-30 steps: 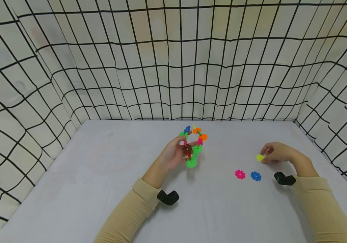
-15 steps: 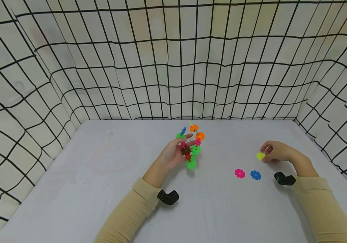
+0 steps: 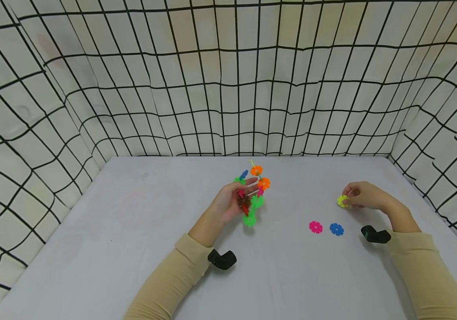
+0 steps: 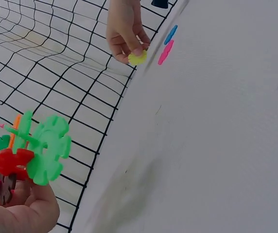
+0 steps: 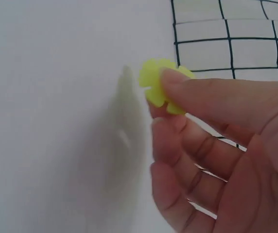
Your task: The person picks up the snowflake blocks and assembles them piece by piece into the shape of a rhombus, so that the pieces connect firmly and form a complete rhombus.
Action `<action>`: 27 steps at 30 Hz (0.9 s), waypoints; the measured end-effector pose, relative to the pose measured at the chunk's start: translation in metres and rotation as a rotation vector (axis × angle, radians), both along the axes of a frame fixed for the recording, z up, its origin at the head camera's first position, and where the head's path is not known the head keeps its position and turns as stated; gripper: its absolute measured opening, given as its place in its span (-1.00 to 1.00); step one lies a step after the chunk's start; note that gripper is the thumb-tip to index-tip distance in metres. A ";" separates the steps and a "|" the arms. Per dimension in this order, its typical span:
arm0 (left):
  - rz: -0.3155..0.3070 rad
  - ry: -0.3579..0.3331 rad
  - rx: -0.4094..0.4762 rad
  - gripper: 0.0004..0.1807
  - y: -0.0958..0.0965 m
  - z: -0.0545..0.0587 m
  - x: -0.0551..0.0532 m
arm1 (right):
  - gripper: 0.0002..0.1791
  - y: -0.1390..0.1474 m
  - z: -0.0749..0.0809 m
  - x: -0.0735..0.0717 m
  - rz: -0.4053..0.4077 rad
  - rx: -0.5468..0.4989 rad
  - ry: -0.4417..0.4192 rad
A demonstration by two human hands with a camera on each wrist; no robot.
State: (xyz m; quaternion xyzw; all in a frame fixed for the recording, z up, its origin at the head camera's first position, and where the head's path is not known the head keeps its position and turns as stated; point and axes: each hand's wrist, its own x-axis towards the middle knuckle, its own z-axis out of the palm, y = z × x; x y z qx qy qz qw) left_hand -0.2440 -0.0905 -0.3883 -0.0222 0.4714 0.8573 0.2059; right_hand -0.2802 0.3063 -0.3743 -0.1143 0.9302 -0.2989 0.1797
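My left hand (image 3: 228,202) holds a chain of joined plastic snowflake discs above the table. A green snowflake disc (image 4: 49,149) and a red one (image 4: 12,161) show large in the left wrist view. Two orange discs (image 3: 264,183) and a blue one (image 3: 244,174) sit toward the chain's far end. Part of the chain is hidden by the fingers. To the right, my right hand (image 3: 366,195) pinches a yellow snowflake disc (image 5: 153,80) between thumb and fingers, raised off the table with a shadow beside it.
A pink snowflake disc (image 3: 315,227) and a blue snowflake disc (image 3: 336,229) lie flat on the white table (image 3: 276,275), nearer than the right hand. White walls with a black grid (image 3: 248,98) rise behind and at both sides.
My right hand has lifted the yellow disc slightly and turned it so its face shows. In my left hand the chain has tilted and its ends have shifted a little left.
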 end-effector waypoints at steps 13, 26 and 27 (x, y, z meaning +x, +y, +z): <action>0.042 -0.029 0.039 -0.56 0.003 0.002 0.002 | -0.61 -0.055 0.026 0.002 -0.026 -0.186 0.185; 0.072 -0.040 0.075 -0.73 0.005 0.000 0.000 | -0.65 -0.145 0.039 -0.001 -0.076 -0.467 0.256; 0.068 -0.040 0.071 -0.72 0.005 0.000 0.000 | -0.65 -0.151 0.039 -0.001 -0.077 -0.478 0.262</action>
